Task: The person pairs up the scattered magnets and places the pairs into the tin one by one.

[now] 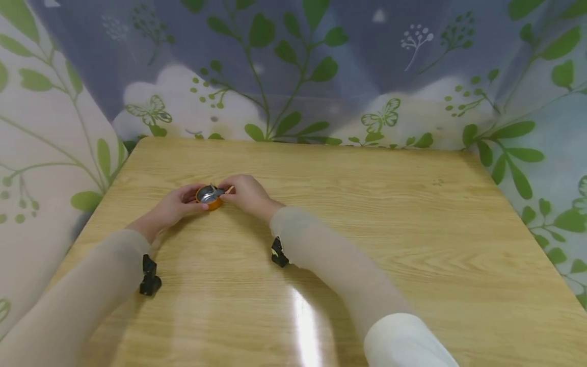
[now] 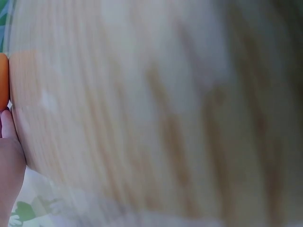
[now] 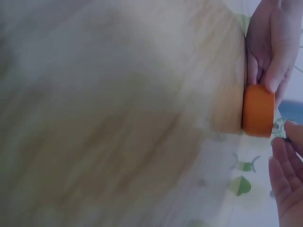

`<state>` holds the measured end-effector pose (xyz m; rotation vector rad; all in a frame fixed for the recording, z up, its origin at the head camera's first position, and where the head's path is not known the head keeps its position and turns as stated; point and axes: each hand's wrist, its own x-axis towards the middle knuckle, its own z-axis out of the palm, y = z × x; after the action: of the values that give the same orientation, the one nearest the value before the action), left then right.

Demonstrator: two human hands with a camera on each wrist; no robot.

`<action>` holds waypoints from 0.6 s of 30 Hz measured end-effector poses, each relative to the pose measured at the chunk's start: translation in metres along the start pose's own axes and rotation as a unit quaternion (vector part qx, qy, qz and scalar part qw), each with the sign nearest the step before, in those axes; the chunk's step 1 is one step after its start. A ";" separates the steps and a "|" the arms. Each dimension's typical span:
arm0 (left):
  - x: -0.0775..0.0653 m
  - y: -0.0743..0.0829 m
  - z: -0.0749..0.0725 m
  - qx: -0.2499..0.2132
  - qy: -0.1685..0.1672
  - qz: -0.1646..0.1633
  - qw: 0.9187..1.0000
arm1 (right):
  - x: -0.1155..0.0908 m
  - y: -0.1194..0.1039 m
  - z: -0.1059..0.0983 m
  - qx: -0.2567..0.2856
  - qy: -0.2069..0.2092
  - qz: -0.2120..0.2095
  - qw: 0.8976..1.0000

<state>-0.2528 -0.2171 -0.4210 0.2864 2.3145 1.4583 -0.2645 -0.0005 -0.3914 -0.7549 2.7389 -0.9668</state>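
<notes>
A small round orange dish with a shiny metal inside stands on the wooden table, left of the middle. My left hand holds it from the left, thumb at the near side and fingers round the far side. My right hand is at the dish's right rim and pinches a small dark grey piece between thumb and forefinger. In the right wrist view the dish sits flat, its orange side wall showing. The left wrist view catches only an edge of the dish and part of the left hand.
The wood-grain table top stretches away to the right of the hands. Behind it and at both sides hangs leaf-patterned cloth. A small black device is on the left wrist and another on the right.
</notes>
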 end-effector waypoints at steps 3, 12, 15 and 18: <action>-0.001 -0.002 -0.001 0.001 0.003 0.004 1.000 | 0.005 -0.006 0.005 -0.023 -0.002 -0.003 1.000; -0.002 -0.002 0.000 0.000 0.000 -0.002 1.000 | 0.008 -0.020 0.010 -0.137 -0.019 -0.003 0.990; -0.001 -0.001 0.000 0.005 -0.002 -0.003 1.000 | 0.006 -0.021 0.009 -0.163 -0.016 -0.005 0.986; -0.001 0.001 0.001 0.011 -0.003 -0.002 1.000 | 0.004 -0.021 0.009 -0.160 -0.011 -0.006 0.987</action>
<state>-0.2520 -0.2164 -0.4203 0.2907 2.3261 1.4285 -0.2572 -0.0212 -0.3851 -0.8225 2.9094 -0.5181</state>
